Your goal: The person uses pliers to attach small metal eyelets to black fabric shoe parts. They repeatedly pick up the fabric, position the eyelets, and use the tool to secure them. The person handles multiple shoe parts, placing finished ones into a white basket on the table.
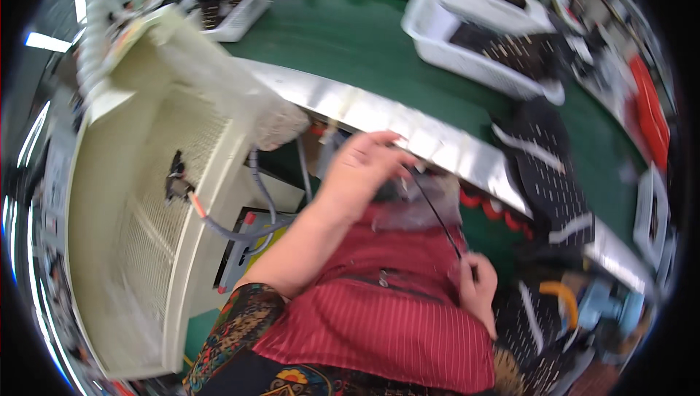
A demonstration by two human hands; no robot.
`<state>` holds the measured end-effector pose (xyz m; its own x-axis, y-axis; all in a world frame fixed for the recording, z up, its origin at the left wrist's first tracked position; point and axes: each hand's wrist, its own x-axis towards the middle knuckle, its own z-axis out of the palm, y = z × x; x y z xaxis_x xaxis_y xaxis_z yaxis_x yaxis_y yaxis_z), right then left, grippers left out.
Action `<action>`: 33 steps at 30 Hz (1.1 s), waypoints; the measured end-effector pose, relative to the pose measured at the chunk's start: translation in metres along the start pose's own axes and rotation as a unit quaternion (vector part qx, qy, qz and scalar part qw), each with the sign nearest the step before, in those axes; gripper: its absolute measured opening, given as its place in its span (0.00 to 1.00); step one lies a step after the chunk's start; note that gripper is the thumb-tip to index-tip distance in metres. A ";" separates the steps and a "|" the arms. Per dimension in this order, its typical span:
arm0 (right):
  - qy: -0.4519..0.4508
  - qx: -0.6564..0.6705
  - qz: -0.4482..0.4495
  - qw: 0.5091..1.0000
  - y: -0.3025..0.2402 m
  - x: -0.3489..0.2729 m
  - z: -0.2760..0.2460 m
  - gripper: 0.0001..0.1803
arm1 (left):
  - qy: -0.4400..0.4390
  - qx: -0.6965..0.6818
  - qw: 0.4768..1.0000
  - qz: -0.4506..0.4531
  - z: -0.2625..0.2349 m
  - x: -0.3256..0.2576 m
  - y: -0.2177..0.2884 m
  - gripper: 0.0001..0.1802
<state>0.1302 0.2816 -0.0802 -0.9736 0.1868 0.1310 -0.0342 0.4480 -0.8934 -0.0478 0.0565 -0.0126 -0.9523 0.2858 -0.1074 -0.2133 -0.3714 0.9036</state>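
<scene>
A thin black cord-like strip runs slanting between my two hands, in front of a dark red striped apron. My left hand, close to the table's metal edge, pinches the strip's upper end between its fingertips. Lower and to the right, my right hand is closed around the other end near the apron. Just past the left fingers lies crumpled clear plastic. Motion blur hides the exact fingertip contact.
At left stands a large cream machine housing with a cable. Beyond my hands, the green table carries a white basket of dark pieces. Black sheets with white dashes hang over its metal edge at right.
</scene>
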 end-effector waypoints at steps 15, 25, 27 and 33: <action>0.114 0.063 0.031 0.991 -0.001 0.007 -0.009 0.03 | -0.036 -0.038 0.988 0.146 -0.023 -0.034 0.035 0.08; 0.045 -0.049 0.007 0.998 -0.016 0.028 0.033 0.16 | -0.092 -0.026 0.977 0.193 -0.010 -0.054 0.043 0.08; -0.027 0.045 -0.007 0.999 -0.021 0.031 0.037 0.18 | -0.118 -0.018 0.972 0.201 -0.010 -0.057 0.045 0.08; -0.106 0.167 -0.048 0.979 -0.027 0.037 0.035 0.09 | -0.149 -0.003 0.961 0.235 -0.015 -0.063 0.050 0.08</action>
<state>0.0868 0.2456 -0.0661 -0.9862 -0.0428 0.1601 -0.1646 0.1369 -0.9768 -0.0017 0.0070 0.0334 -0.8395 0.3245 0.4358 0.2227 -0.5262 0.8207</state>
